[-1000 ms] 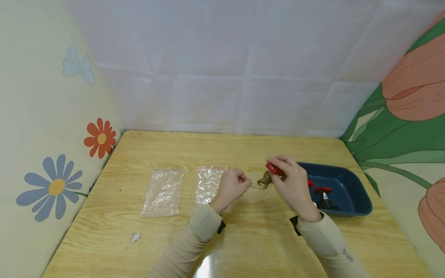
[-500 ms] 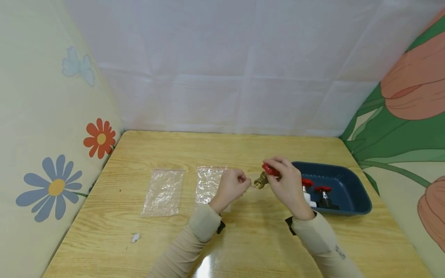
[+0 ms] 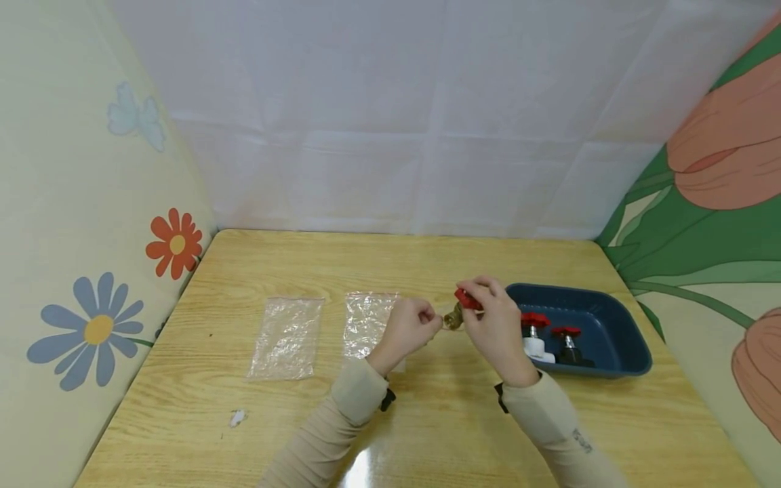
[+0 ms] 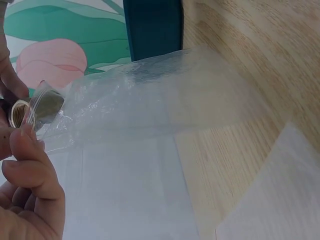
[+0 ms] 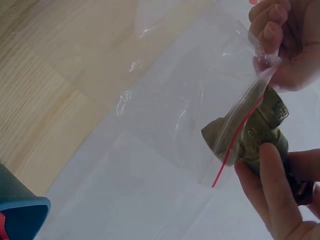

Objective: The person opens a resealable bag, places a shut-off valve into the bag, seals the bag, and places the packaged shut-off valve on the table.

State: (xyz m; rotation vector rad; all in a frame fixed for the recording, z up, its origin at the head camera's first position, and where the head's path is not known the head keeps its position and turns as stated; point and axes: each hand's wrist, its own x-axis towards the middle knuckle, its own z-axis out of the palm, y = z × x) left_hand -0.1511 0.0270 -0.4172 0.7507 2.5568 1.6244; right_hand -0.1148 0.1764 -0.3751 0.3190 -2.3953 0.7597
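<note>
My left hand point(image 3: 407, 332) pinches the mouth edge of a clear zip bag point(image 5: 170, 95) with a red seal line. In my right hand point(image 3: 495, 332) is a brass valve point(image 5: 257, 132), held near its red handwheel point(image 3: 467, 298). One end of the valve sits inside the bag's mouth, behind the seal line, while the handwheel side stays outside. In the left wrist view the bag point(image 4: 150, 100) stretches out sideways, with the valve's threaded opening point(image 4: 20, 114) close to my left fingertips. From the head view, the bag between the hands barely shows.
Two more clear bags, one on the left point(image 3: 287, 339) and one partly behind my left hand point(image 3: 368, 325), lie flat on the wooden table point(image 3: 183, 379). A blue tray point(image 3: 641, 352) at right holds a white valve point(image 3: 534, 347) and a black valve point(image 3: 570, 354), both red-handled.
My right hand has moved left with the brass valve, bringing it up to the left fingertips and the bag's mouth. The white valve in the tray has come into view. The left hand stays put.
</note>
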